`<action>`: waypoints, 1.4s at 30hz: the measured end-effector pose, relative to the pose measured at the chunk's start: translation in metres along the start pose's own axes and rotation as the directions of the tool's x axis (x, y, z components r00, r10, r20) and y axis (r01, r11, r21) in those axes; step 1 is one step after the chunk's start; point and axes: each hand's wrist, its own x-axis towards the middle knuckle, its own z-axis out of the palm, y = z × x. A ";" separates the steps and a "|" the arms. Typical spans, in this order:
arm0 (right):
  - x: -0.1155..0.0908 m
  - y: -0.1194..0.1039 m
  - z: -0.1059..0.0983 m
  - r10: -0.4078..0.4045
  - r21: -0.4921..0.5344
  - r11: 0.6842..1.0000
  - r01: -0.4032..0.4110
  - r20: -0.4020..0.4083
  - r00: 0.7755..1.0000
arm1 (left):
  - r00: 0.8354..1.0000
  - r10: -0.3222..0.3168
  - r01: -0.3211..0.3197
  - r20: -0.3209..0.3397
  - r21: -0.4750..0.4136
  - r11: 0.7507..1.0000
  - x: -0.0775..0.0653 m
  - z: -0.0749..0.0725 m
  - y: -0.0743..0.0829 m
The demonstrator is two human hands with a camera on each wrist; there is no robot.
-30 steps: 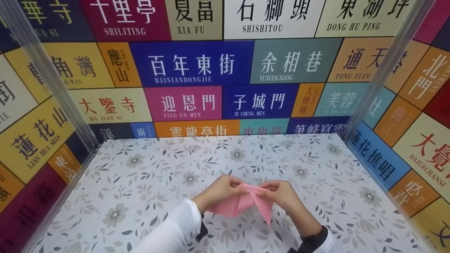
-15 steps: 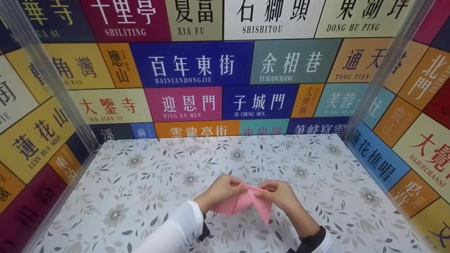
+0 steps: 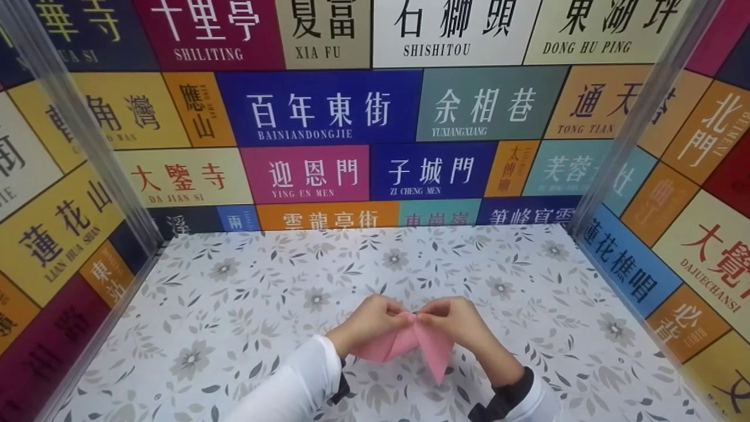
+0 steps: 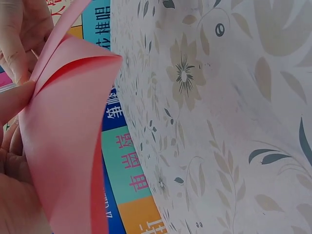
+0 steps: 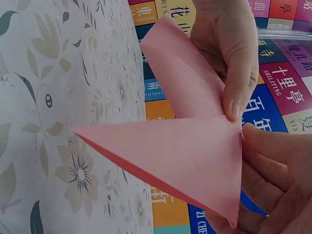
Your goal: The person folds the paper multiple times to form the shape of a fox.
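A folded sheet of pink paper [image 3: 433, 351] hangs between the two hands, just above the table. My left hand [image 3: 369, 322] pinches its upper edge between thumb and fingers. Close beside it, my right hand [image 3: 460, 325] pinches the same edge, the thumb tips almost meeting. One pointed flap drops below the right hand. In the right wrist view the paper [image 5: 170, 161] shows a broad triangular flap and a second panel slanting up behind it. The left wrist view shows the paper [image 4: 68, 131] curving, with a fold open near its top. Some fingers are hidden behind the paper.
The table [image 3: 263, 328] wears a white covering with grey and beige flowers and leaves. Coloured panels with printed place names [image 3: 319, 108] wall it in at the back and both sides. Clear strips [image 3: 621, 117] run up the corners.
The right hand has shifted slightly left, closer to the left hand along the paper's top edge. The hanging point of the paper has swung a little left and lower.
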 end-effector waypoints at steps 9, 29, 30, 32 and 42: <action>0.003 0.001 0.009 -0.055 -0.044 0.998 0.053 -0.053 0.997 | 0.999 -0.013 0.013 -0.044 -0.013 1.000 0.000 0.001 -0.002; 0.004 0.006 0.007 0.038 0.067 0.997 -0.038 0.006 0.999 | 0.988 -0.034 0.029 -0.152 -0.033 0.999 0.000 -0.006 0.003; 0.003 0.007 0.006 0.043 0.070 0.997 -0.044 0.007 0.999 | 0.987 -0.038 0.034 -0.158 -0.028 0.999 0.001 -0.007 0.002; 0.000 0.010 0.004 0.056 0.090 0.994 -0.057 0.017 0.998 | 0.984 -0.044 0.041 -0.172 -0.021 0.999 0.001 -0.010 0.001; -0.009 0.004 -0.003 0.084 0.153 0.985 -0.082 -0.007 0.996 | 0.987 -0.057 0.051 -0.148 -0.039 0.998 0.001 -0.022 0.002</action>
